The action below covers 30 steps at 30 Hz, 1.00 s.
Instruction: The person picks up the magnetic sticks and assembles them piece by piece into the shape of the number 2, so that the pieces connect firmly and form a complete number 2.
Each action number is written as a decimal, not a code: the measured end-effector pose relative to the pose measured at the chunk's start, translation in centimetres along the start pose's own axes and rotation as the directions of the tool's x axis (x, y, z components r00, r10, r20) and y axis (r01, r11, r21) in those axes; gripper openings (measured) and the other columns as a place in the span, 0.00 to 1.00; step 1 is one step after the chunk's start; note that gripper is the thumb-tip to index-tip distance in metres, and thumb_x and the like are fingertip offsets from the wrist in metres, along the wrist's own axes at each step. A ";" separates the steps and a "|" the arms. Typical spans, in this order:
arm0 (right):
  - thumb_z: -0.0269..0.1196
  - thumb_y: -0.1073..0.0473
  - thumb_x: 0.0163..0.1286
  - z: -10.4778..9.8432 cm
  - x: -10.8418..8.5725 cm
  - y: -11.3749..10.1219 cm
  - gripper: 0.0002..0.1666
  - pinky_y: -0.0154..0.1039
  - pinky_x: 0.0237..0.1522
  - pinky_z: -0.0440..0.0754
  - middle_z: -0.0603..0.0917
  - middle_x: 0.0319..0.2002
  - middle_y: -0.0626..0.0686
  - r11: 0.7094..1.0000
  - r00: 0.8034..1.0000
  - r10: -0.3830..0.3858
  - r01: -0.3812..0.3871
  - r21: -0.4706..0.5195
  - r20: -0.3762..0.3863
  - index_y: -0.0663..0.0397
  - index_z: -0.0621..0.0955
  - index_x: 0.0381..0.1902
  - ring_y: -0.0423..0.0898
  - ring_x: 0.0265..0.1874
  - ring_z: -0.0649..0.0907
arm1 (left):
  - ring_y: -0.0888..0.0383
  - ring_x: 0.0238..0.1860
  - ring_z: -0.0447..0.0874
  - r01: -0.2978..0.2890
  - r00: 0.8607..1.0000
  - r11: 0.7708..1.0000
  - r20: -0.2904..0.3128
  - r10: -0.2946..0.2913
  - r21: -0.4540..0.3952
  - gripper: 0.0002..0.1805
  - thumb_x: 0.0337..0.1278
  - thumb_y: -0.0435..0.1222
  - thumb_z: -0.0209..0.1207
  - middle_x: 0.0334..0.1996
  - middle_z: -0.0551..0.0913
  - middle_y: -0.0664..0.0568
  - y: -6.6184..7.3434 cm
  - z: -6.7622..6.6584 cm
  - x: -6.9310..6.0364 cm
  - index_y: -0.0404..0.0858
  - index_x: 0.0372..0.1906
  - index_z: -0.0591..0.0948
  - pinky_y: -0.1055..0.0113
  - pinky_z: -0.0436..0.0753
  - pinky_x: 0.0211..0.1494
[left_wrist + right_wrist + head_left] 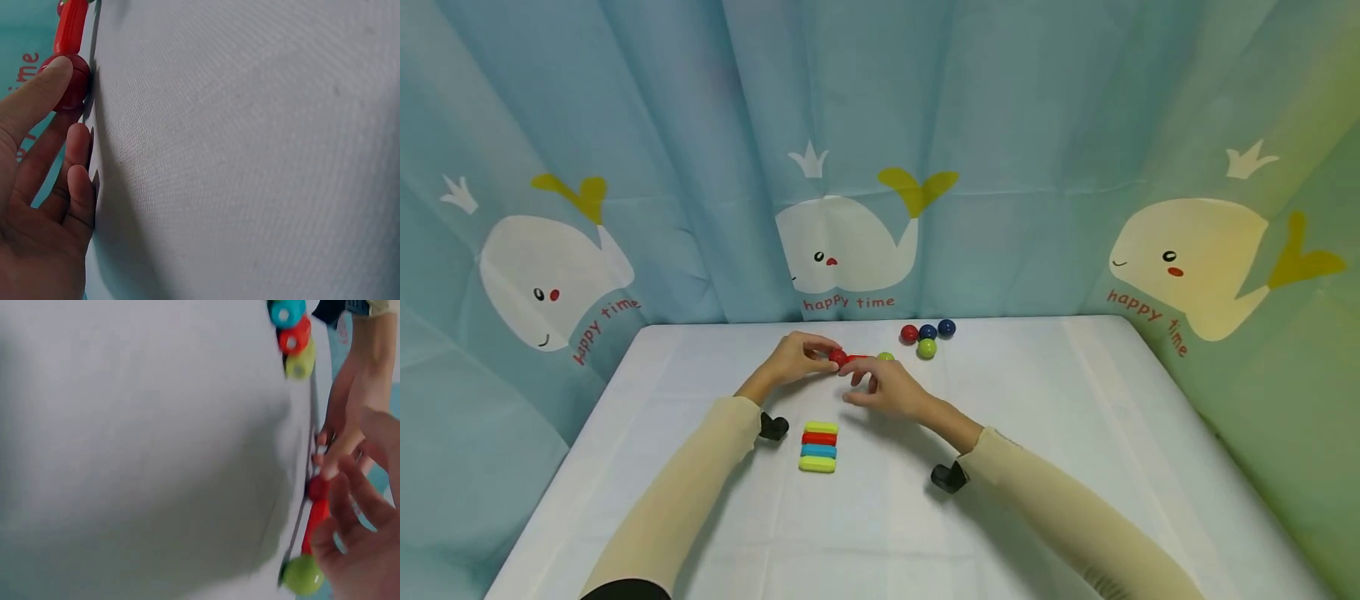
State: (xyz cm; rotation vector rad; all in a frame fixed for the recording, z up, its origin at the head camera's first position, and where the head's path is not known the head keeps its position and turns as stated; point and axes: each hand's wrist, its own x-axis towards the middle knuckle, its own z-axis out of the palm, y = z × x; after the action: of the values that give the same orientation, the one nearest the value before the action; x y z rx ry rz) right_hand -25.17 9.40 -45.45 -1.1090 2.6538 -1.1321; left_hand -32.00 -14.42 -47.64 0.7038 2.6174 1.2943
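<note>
My left hand [792, 358] pinches a red ball [76, 87] between thumb and fingers, low over the white table. A short red rod [72, 28] is joined to that ball. At the rod's other end sits a green ball [302, 575]; in the head view the right hand partly covers it. My right hand [891, 387] hovers beside the rod with loosely bent fingers. Its fingertips overlap the red ball in the head view, but nothing shows gripped between them. Whether they touch the piece is hard to see.
Behind the right hand lie a red ball [909, 334], two dark blue balls [947, 328] and a green ball [927, 348]. Several short rods in yellow-green, red and blue [818, 451] lie side by side nearer me. A whale-print curtain [1015, 233] hangs along the table's far edge.
</note>
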 end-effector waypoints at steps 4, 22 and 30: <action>0.71 0.60 0.68 1.0 0.8 -1.0 0.21 0.33 0.40 0.82 0.87 0.37 0.52 0.993 0.980 -0.021 -0.002 0.117 0.196 0.60 0.83 0.57 0.47 0.32 0.83 | 0.51 0.50 0.85 0.006 1.000 1.000 0.003 -0.006 0.001 0.18 0.60 0.36 0.72 0.50 0.89 0.48 -0.1 0.0 0.0 0.39 0.55 0.87 0.56 0.83 0.57; 0.69 0.63 0.70 1.8 2.5 -1.4 0.16 0.33 0.43 0.80 0.86 0.34 0.48 0.991 0.890 0.020 -0.078 0.109 0.456 0.52 0.85 0.55 0.42 0.34 0.82 | 0.53 0.48 0.83 0.057 0.998 0.998 0.000 -0.057 -0.002 0.19 0.59 0.39 0.73 0.50 0.89 0.51 -0.3 0.1 0.2 0.42 0.56 0.88 0.58 0.82 0.56; 0.69 0.63 0.70 1.5 2.5 -1.2 0.14 0.31 0.39 0.77 0.83 0.32 0.47 0.994 0.873 0.030 -0.077 0.076 0.486 0.50 0.87 0.53 0.40 0.31 0.79 | 0.53 0.47 0.83 0.067 0.998 0.998 -0.015 -0.067 0.006 0.20 0.59 0.40 0.74 0.50 0.89 0.50 -0.2 0.2 0.1 0.42 0.56 0.88 0.58 0.82 0.55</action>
State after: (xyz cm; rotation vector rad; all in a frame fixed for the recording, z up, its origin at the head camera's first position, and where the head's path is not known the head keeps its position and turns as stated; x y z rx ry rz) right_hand -25.86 6.31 -45.26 -1.1162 2.2040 -0.8200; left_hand -32.11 -14.38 -47.91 0.6046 2.6338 1.2778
